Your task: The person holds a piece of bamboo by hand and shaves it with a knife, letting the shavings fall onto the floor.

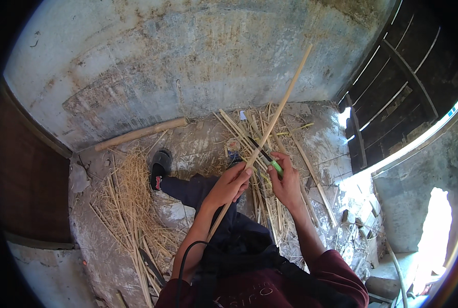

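Bamboo fills this corner: a long pale bamboo strip (277,110) runs slantwise from near the person's lap up toward the stained grey wall (188,56), its top end well above the heap on the floor. The left hand (229,186) has its grip closed round the strip at about its middle, fingers wrapped over it and thumb pressed along it. The right hand (286,182) is just beside the left, its grip shut on a small knife with a green handle (270,160); the dark blade points up and left and meets the strip just above the left hand's fingertips.

Under both hands lies a loose pile of split bamboo slats (259,133) fanned out across the concrete floor (198,143). To the person's left a heap of dry yellow straw and thin shavings (128,200) spreads over the floor, and a thicker round bamboo pole (141,132) lies at the foot of the wall. The person's leg in dark blue trousers (193,189) stretches out to a black sandal (159,167) at the edge of the straw. A dark slatted wooden door (393,87) stands at the right. No container shows anywhere here; all the material lies bare on the floor
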`<state>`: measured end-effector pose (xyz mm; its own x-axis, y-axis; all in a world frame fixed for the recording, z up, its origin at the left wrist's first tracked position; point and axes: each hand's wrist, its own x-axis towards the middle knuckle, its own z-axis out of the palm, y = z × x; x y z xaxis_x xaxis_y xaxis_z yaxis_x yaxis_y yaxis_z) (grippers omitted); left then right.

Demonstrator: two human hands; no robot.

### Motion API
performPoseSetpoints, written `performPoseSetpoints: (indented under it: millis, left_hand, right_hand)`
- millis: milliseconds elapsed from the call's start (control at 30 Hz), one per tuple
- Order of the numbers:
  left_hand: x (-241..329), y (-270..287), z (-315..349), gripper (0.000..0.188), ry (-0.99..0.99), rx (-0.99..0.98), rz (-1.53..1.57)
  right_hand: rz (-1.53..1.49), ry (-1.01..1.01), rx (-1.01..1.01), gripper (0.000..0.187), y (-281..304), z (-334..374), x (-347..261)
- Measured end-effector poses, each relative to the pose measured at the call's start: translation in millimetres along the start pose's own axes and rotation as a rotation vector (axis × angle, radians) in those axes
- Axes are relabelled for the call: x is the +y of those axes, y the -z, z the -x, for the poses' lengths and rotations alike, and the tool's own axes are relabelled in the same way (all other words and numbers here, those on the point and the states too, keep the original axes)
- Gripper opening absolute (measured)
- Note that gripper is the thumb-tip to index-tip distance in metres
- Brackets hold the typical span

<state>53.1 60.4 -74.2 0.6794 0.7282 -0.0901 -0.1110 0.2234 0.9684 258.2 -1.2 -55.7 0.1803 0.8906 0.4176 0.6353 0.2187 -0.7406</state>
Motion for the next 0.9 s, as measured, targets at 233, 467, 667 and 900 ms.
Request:
performPoseSetpoints:
  millis: [233, 467, 667, 900]
  left_hand:
    - [4.0, -4.1, 0.7, 0.021, -0.022, 0.030, -0.051]
    - [0.4, -2.9, 0.1, 0.027, -0.032, 0.068, -0.071]
    - [3.3, -3.4, 1.1, 0.031, 0.009, 0.106, 0.016]
    - [-3.9, -1.1, 2.7, 0.020, -0.045, 0.054, -0.091]
  right_hand:
    - [0.021, -0.049, -0.125, 0.016, -0.1, 2.3, 5.1]
    - [-0.047, -0.093, -0.096, 0.011, -6.4, 4.1, 5.5]
    - [-0.060, -0.138, -0.103, 0.015, -3.1, 7.8, 8.0]
    - [-0.099, -0.127, -0.107, 0.018, -4.8, 11.0, 7.9]
